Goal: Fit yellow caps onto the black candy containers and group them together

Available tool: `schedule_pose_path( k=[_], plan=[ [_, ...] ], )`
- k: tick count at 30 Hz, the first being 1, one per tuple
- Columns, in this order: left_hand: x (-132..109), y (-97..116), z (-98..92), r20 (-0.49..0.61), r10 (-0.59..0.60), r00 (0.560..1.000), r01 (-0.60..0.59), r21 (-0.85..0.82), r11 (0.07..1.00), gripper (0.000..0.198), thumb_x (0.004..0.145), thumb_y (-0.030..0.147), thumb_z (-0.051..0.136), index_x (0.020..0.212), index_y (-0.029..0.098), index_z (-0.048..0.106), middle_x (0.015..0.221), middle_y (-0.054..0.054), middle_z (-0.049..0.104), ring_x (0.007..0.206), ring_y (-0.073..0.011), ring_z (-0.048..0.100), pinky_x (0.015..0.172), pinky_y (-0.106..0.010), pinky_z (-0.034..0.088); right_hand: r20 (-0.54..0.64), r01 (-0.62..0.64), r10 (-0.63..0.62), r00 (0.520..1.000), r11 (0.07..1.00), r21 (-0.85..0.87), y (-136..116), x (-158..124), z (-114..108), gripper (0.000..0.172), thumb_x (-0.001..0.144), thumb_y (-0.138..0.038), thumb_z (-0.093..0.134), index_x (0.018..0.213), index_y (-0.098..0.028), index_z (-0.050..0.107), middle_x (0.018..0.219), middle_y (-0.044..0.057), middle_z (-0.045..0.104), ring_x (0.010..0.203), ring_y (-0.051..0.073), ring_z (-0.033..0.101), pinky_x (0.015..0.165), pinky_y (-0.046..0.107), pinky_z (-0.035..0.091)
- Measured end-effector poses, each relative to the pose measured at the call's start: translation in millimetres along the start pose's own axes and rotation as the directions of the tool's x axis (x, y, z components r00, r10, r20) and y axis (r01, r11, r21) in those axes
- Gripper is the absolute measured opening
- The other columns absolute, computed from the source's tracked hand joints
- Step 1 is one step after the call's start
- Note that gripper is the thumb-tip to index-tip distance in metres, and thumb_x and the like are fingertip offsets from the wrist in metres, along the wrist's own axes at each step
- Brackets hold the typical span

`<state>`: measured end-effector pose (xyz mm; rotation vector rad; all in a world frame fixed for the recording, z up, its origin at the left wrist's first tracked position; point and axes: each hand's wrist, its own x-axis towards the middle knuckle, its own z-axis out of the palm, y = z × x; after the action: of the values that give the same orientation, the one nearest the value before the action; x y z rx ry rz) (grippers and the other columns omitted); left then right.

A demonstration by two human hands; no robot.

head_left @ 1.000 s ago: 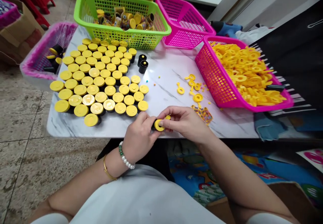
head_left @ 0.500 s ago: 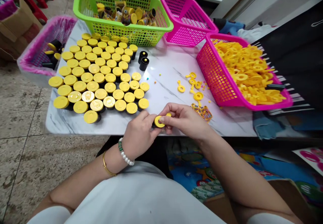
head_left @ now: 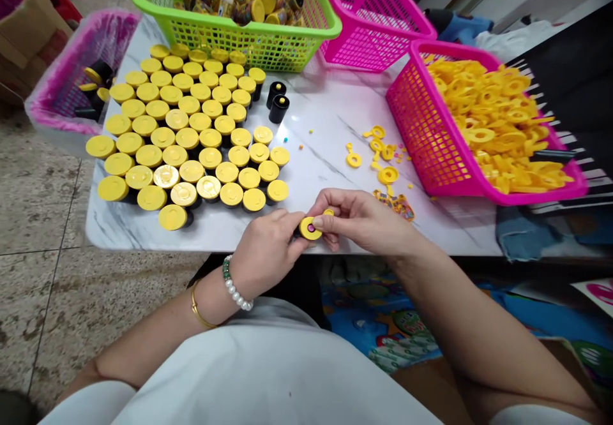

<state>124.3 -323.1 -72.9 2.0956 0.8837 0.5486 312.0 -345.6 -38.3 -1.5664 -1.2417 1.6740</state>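
Near the table's front edge, my left hand (head_left: pixel 264 246) is closed around a small black container, mostly hidden by the fingers. A yellow ring cap (head_left: pixel 310 231) sits on its top, with a pinkish spot in the hole and a small tab at the far side. My right hand (head_left: pixel 366 221) pinches this cap, thumb on the ring. To the left stand several black containers with yellow lids (head_left: pixel 171 217) in close rows. Two black containers (head_left: pixel 279 110) without the wide lids stand beyond. Loose yellow ring caps (head_left: pixel 387 175) lie to the right.
A pink basket (head_left: pixel 440 150) of yellow caps stands at the right. A green basket (head_left: pixel 239 42) with small wrapped containers and another pink basket (head_left: pixel 357 52) stand at the back. A lined pink bin (head_left: pixel 52 103) is left of the table. Small coloured wrappers (head_left: pixel 400 207) lie near my right hand.
The view has shifted slightly. Both hands still hold the container and cap together; the right thumb has moved off the ring's centre, so the pinkish spot shows more.
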Motion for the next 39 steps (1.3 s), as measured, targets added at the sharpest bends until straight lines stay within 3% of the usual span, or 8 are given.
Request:
schedule_pose_path(
  k=[8,15,21,25,28,31,34,39],
  plan=[
    [-2,1,-5.5,-0.041,0.033,0.999,-0.037,-0.108,0.993,0.024,0.085,0.027,0.065,0.103,0.013,0.07,0.07,-0.001,0.059,0.062,-0.0126,0.052,0.058,-0.023,0.039,-0.045,0.011,-0.013,0.999,0.999,-0.038,3,-4,9,0.033,0.08,-0.047,0.07,0.087,-0.019,0.053,0.052,-0.007,0.054,0.046,0.008,0.048,0.047,0.019,0.035],
    [3,6,-7.0,-0.012,-0.142,0.99,0.135,-0.249,0.959,0.027,0.092,0.035,0.057,0.086,0.016,0.075,0.058,0.003,0.058,0.051,-0.0082,0.043,0.051,-0.021,0.032,-0.104,0.027,-0.03,0.994,0.999,-0.027,9,-4,13,0.037,0.078,-0.05,0.071,0.086,-0.02,0.051,0.05,-0.008,0.053,0.046,0.009,0.048,0.048,0.021,0.037],
    [-8,0,7.0,-0.202,0.003,0.979,-0.03,-0.132,0.991,0.032,0.089,0.031,0.063,0.117,0.015,0.067,0.077,-0.002,0.062,0.063,-0.0115,0.053,0.061,-0.023,0.044,-0.227,0.019,-0.035,0.973,0.997,-0.075,12,-3,18,0.04,0.071,-0.051,0.075,0.082,-0.021,0.05,0.051,-0.01,0.048,0.042,0.007,0.039,0.042,0.02,0.027],
    [-14,-3,18.1,-0.283,0.083,0.955,-0.087,0.0,0.996,0.027,0.085,0.027,0.068,0.111,0.017,0.067,0.088,-0.002,0.054,0.067,-0.0114,0.053,0.066,-0.023,0.048,-0.323,0.1,-0.102,0.941,0.995,-0.023,13,-13,17,0.038,0.068,-0.048,0.079,0.082,-0.017,0.062,0.066,-0.003,0.06,0.055,0.008,0.05,0.052,0.022,0.039],
    [-14,-1,19.4,-0.269,0.088,0.959,-0.08,0.042,0.996,0.021,0.087,0.024,0.064,0.107,0.019,0.066,0.087,-0.001,0.052,0.069,-0.0117,0.053,0.069,-0.023,0.048,-0.285,0.16,-0.101,0.953,0.969,0.19,16,-18,11,0.037,0.071,-0.051,0.076,0.079,-0.015,0.067,0.073,0.001,0.065,0.062,0.01,0.057,0.06,0.025,0.046],
    [-10,1,15.6,-0.213,0.064,0.975,-0.052,0.06,0.997,0.015,0.087,0.023,0.062,0.101,0.019,0.067,0.081,0.001,0.051,0.068,-0.0121,0.052,0.067,-0.023,0.046,-0.155,0.072,-0.024,0.988,0.945,0.318,16,-11,6,0.038,0.065,-0.045,0.082,0.079,-0.015,0.064,0.061,-0.002,0.062,0.051,0.007,0.053,0.048,0.02,0.042],
    [-7,2,12.0,-0.163,0.054,0.985,-0.043,0.073,0.996,0.016,0.086,0.021,0.062,0.101,0.018,0.067,0.075,0.002,0.051,0.065,-0.0122,0.051,0.063,-0.023,0.043,0.013,-0.065,0.064,0.998,0.959,0.277,10,1,5,0.041,0.063,-0.04,0.084,0.079,-0.018,0.054,0.046,-0.011,0.049,0.036,0.004,0.039,0.036,0.015,0.029],
    [-5,-1,14.4,-0.16,0.042,0.986,-0.025,0.109,0.994,0.015,0.085,0.022,0.064,0.099,0.017,0.067,0.073,0.0,0.056,0.068,-0.0152,0.055,0.064,-0.025,0.044,0.034,-0.064,0.061,0.998,0.992,0.109,7,7,13,0.041,0.072,-0.042,0.077,0.084,-0.021,0.044,0.052,-0.011,0.054,0.037,0.006,0.046,0.035,0.016,0.038]
  ],
)
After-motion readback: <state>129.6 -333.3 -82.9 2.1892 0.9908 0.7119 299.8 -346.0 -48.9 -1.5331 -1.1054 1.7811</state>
